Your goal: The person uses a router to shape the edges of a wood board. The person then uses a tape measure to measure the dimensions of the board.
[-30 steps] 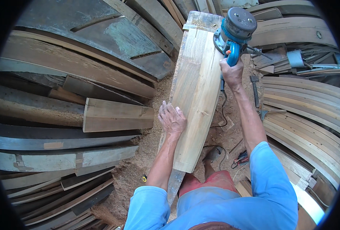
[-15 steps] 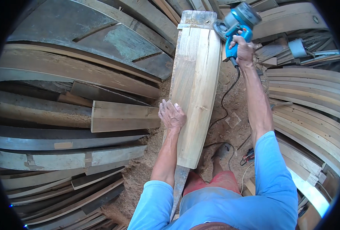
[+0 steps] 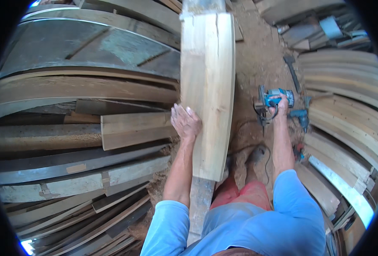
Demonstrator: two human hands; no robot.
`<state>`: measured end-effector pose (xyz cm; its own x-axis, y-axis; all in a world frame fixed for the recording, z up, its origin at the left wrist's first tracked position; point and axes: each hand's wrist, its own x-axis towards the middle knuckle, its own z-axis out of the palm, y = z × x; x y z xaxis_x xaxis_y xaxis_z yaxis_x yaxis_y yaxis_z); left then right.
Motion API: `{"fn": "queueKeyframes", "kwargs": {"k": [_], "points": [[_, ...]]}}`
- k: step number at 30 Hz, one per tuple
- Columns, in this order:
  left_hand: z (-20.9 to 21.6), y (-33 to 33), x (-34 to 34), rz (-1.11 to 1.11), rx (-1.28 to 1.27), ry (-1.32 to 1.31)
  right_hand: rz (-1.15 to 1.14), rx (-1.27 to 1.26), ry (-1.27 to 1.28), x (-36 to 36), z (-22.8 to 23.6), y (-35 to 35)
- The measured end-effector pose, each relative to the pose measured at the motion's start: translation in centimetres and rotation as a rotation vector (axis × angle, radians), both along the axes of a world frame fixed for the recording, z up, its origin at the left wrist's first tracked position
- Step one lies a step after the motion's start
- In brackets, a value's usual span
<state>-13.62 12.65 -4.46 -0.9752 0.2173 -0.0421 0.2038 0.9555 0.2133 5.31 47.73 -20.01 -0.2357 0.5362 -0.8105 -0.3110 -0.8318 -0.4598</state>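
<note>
A long pale wooden board (image 3: 212, 81) with a curved right edge lies lengthwise before me on a narrow, dusty support (image 3: 201, 198). My left hand (image 3: 186, 121) rests on its left edge with the fingers stretched out, holding nothing. Off to the right and apart from the board, my right hand (image 3: 281, 104) grips the handle of a teal corded power tool (image 3: 278, 94). The tool has a cylindrical motor and a grey flat base on its left side; which kind it is I cannot tell. Part of its black cord loops beside the base.
Stacked curved planks (image 3: 69, 87) crowd the left. More curved timbers (image 3: 342, 115) are piled at the right. A teal drill-shaped tool (image 3: 300, 117) lies just beyond my right hand, near a dark flat bar (image 3: 292, 72). Sawdust covers the ground (image 3: 253, 64); my foot (image 3: 257, 153) stands beside the board.
My right hand has brought the power tool from the board's far right edge back toward me, down to the right. My left hand stays on the board. The view has shifted slightly.
</note>
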Motion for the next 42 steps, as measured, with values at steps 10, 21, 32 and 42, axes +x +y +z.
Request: {"fn": "queueKeyframes", "kwargs": {"k": [10, 21, 32, 42], "points": [[1.0, -0.2, -0.5, -0.007, -0.017, -0.092, -0.268, -0.198, 0.022, 7.6, -10.6, -4.3], [0.3, -0.6, -0.4, -0.011, 0.066, -0.106, -0.354, -0.122, 0.137, 16.5, -25.2, -4.6], [0.0, -0.7, -0.8, -0.039, 0.079, -0.1, 0.299, -0.407, -0.211, 26.1, -26.0, -14.3], [0.2, -0.7, -0.8, -0.015, -0.012, -0.078, 0.841, 0.579, -0.527, 16.9, -4.2, -15.6]]}}
